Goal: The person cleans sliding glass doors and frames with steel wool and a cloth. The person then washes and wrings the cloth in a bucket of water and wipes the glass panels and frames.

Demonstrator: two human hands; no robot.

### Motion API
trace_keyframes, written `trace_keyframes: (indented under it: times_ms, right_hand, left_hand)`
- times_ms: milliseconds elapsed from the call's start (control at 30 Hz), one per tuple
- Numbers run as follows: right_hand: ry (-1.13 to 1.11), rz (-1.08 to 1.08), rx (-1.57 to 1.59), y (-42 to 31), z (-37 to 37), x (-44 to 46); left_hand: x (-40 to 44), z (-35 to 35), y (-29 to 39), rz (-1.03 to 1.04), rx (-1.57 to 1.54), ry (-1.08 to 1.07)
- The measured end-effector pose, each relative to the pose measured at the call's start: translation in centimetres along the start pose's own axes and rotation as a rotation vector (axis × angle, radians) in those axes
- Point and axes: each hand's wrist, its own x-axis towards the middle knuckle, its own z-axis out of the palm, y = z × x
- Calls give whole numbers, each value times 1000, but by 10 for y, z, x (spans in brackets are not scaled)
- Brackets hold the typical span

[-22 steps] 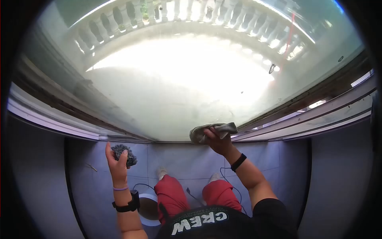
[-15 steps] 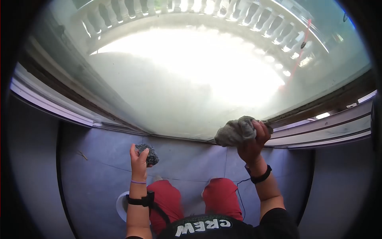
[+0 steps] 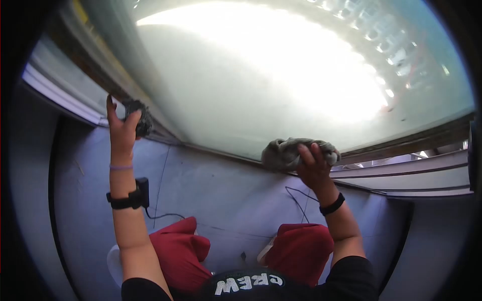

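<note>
A dark grey scouring pad point(image 3: 138, 118) is gripped in my left hand point(image 3: 122, 124), against the brown lower frame point(image 3: 83, 62) at the left of the glass pane. Its index finger points up while the thumb lies over the pad. My right hand point(image 3: 314, 168) grips a crumpled grey cloth point(image 3: 286, 154), which lies over the bottom edge of the large glass pane point(image 3: 216, 100). Part of the cloth is hidden behind my fingers.
Bright light and a balustrade point(image 3: 371, 30) show through the glass. White sliding tracks point(image 3: 416, 175) run at the right. A dark cable point(image 3: 168, 216) lies on the tiled floor point(image 3: 211, 185). A white bucket point(image 3: 114, 263) stands partly behind my left arm.
My left hand has moved up and left with the pad, from above the floor to the frame. My right hand moved right with the cloth, then slightly back left. The view has turned.
</note>
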Motion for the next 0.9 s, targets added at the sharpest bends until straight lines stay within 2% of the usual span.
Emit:
trace_keyframes:
  times_ms: [33, 100, 167, 233, 300, 400, 467, 533, 567, 600, 633, 667, 700, 733, 767, 800, 833, 867, 900]
  right_hand:
    - [-68, -11, 41, -5, 11, -21]
    - [-54, 13, 80, -2, 27, -47]
    - [-30, -28, 10, 10, 30, -41]
    - [46, -50, -92, 5, 21, -23]
    - [241, 1, -41, 17, -8, -2]
    - [251, 200, -172, 1, -44, 26]
    - [338, 161, -260, 8, -43, 33]
    - [393, 131, -127, -4, -27, 22]
    - [302, 102, -212, -17, -17, 8]
    - [237, 95, -112, -29, 9, -22]
    - [26, 125, -54, -46, 42, -47]
    - [0, -86, -90, -54, 66, -52]
    - [-138, -232, -121, -59, 82, -88]
    - [-321, -263, -35, -66, 105, -122]
    - [-405, -280, 4, -74, 125, -150]
    - [-490, -292, 44, -82, 145, -178]
    - [-682, -362, -65, -90, 161, -198]
    - [-876, -427, -180, -92, 162, -207]
    - [-869, -428, -190, -91, 153, -201]
  left_hand:
    - [5, -9, -7, -48, 64, 52]
    - [14, -14, -21, 7, 111, 64]
    - [20, -11, -36, 69, 111, -87]
    - [28, -25, -53, 71, 166, -161]
    - [18, -35, -59, 50, 146, -182]
    - [16, -43, -71, 131, 95, -129]
    - [4, -47, -56, 16, 210, -157]
    - [-12, -42, -50, 36, 185, -65]
    - [-12, -46, -60, 46, 175, -35]
    - [-17, -44, -59, 64, 127, 22]
    - [-15, -49, -61, 46, 104, 92]
    - [-4, -53, -54, 51, 60, 60]
    - [-9, -53, -43, 62, 4, 17]
    - [-12, -65, -29, 119, -31, -15]
    - [-22, -81, -11, 120, 29, 48]
    - [-37, -105, -3, 288, 117, -32]
    - [-52, -130, 4, 461, 191, -102]
    - [-79, -128, 23, 378, -41, -141]
    - [-107, -126, 42, 293, -293, -165]
